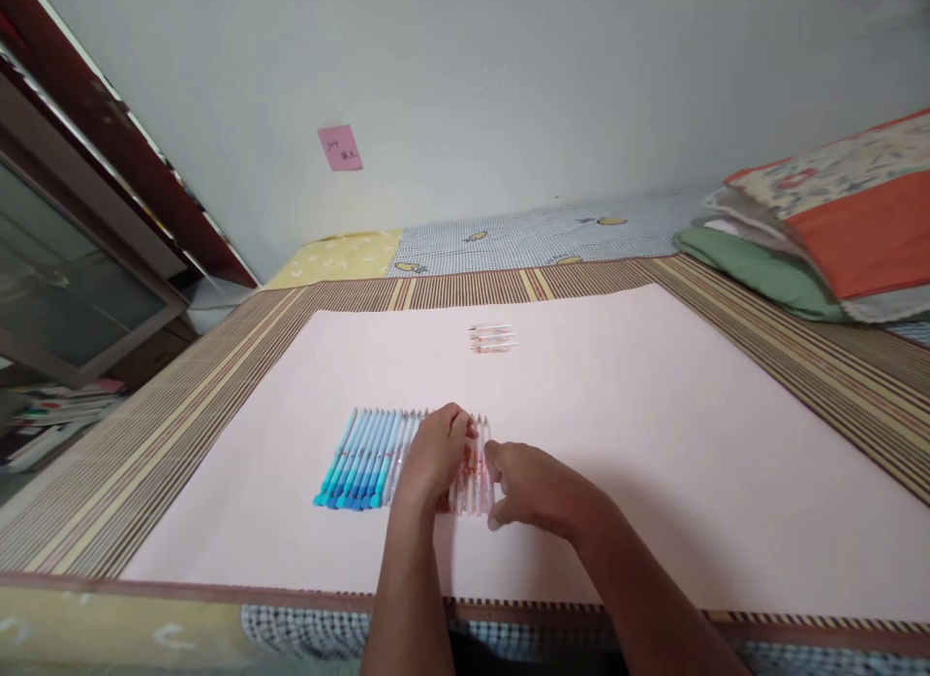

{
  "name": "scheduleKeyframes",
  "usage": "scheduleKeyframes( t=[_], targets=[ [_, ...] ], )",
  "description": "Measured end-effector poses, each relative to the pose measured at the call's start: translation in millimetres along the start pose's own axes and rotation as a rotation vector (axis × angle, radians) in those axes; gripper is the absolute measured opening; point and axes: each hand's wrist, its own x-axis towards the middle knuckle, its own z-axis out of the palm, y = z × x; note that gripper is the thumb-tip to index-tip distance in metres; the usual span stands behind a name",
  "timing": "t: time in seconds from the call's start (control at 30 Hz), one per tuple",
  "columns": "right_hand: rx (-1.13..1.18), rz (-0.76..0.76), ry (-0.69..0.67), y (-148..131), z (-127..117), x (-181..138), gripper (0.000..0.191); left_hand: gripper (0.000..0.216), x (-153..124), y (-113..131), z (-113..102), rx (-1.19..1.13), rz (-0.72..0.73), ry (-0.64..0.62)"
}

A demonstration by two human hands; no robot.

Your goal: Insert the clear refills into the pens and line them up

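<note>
A row of pens lies side by side on a pale pink sheet point(617, 405). Blue pens point(359, 453) make up its left end, clear whitish pens point(404, 444) come after them, and clear pens with pink and orange prints point(478, 473) form the right end. My left hand point(440, 448) covers the middle of the row, its fingers curled together over the pens; what they grip is hidden. At the right end, my right hand point(527, 487) has thumb and forefinger apart, close against the outermost pen. Farther back, several slim printed pens point(494, 338) lie crosswise.
The sheet rests on a striped mat point(247, 366) over a bed. Folded bedding and a pillow point(864, 221) are piled at the back right. A pink note point(340, 148) is stuck to the wall point(544, 95). On the left stands a glass-fronted cabinet point(65, 260).
</note>
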Motion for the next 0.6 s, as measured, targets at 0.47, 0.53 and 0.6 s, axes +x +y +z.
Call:
scheduleKeyframes(
  t=[0.47, 0.53, 0.6],
  targets=[
    [-0.099, -0.041, 0.002, -11, 0, -1, 0.029, 0.026, 1, -3, 1, -0.013, -0.012, 0.008],
    [-0.103, -0.036, 0.001, -14, -2, -2, 0.027, 0.026, 1, -3, 1, -0.016, -0.020, 0.007],
    [-0.110, -0.028, 0.002, -17, -4, -3, 0.026, 0.026, 1, -3, 0, -0.015, -0.020, 0.007]
  ],
)
